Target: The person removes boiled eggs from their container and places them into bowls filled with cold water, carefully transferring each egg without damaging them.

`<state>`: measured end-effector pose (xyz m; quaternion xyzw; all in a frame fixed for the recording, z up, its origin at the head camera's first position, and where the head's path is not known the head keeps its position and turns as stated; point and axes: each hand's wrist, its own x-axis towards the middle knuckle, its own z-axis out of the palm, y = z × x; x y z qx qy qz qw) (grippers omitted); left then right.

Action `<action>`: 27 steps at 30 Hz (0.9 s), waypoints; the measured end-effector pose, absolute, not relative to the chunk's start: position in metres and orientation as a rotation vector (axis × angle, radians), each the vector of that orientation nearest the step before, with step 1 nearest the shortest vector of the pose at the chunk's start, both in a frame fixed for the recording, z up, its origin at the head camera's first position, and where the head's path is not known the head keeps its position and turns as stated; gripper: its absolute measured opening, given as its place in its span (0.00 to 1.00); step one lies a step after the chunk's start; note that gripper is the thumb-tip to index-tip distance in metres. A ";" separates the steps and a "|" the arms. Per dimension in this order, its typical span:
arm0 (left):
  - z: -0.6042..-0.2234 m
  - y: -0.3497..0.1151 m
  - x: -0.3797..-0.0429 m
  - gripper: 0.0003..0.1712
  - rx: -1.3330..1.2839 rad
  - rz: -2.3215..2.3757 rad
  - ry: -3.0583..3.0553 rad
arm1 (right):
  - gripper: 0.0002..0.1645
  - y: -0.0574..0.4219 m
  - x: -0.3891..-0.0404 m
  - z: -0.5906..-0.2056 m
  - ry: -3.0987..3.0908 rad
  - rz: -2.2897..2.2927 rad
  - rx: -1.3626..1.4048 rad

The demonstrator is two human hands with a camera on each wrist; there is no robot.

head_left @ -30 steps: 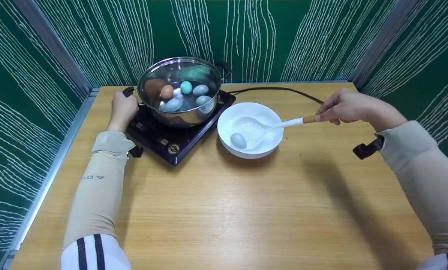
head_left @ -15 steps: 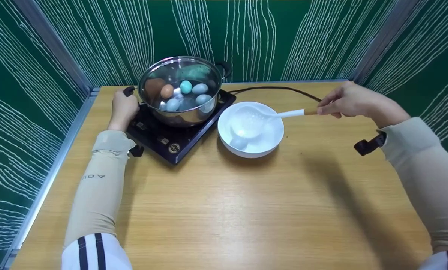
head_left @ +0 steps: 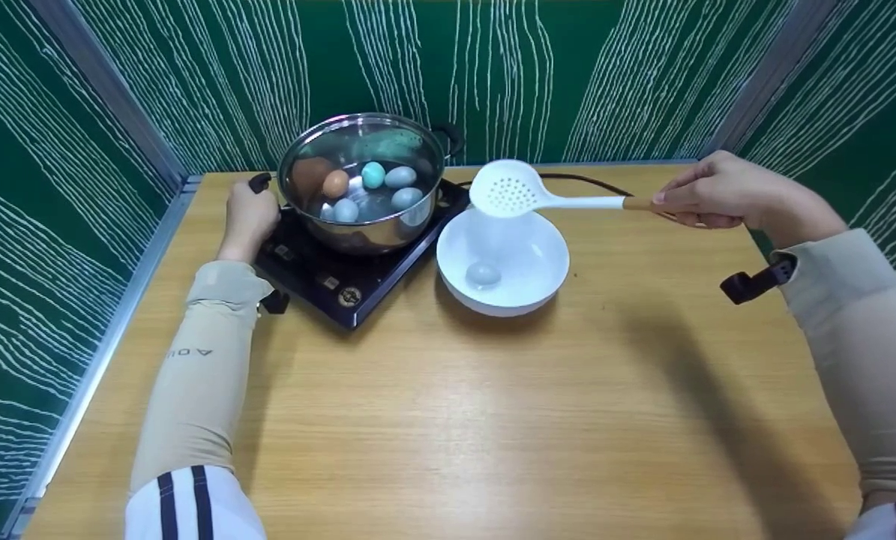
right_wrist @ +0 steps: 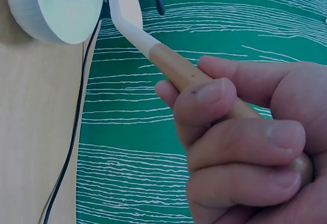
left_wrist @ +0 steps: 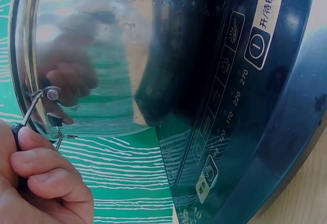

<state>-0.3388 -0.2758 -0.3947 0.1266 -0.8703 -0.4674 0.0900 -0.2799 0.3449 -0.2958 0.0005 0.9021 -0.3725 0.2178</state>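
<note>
My right hand [head_left: 725, 191] grips the wooden handle of a white slotted spoon [head_left: 506, 187]. The spoon's perforated head is above the back rim of a white bowl [head_left: 534, 262], and nothing lies on it. One pale egg [head_left: 483, 274] rests in the bowl. With its fingers curled round the black side handle, my left hand [head_left: 251, 214] holds the steel pot [head_left: 369, 234]. Inside the pot are several eggs: a brown one [head_left: 336, 184], a turquoise one [head_left: 373, 175] and some pale blue ones [head_left: 407, 199]. In the right wrist view, my fingers wrap the spoon handle [right_wrist: 176, 68].
Beneath the pot is a black induction cooker [head_left: 320, 289], with its control panel [left_wrist: 225, 96] seen in the left wrist view. A dark cable [right_wrist: 76, 117] runs along the table's back edge. Green patterned panels [head_left: 492, 82] enclose the wooden table [head_left: 448, 420] at the back and sides.
The slotted spoon has risen out of the bowl and shifted toward its back rim, its head turned to show the holes. The egg stays in the bowl. My left hand keeps holding the pot handle.
</note>
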 end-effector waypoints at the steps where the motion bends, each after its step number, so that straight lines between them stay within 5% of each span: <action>1: -0.395 -0.276 -0.339 0.05 0.379 -1.397 -2.592 | 0.14 0.346 -0.280 -0.295 2.497 -1.050 0.014; 16: -0.396 -0.275 -0.340 0.09 0.326 -1.415 -2.577 | 0.11 0.331 -0.276 -0.269 2.570 -1.279 0.105; 27: -0.395 -0.278 -0.337 0.07 0.330 -1.432 -2.573 | 0.29 0.290 -0.287 -0.258 2.626 -1.250 0.079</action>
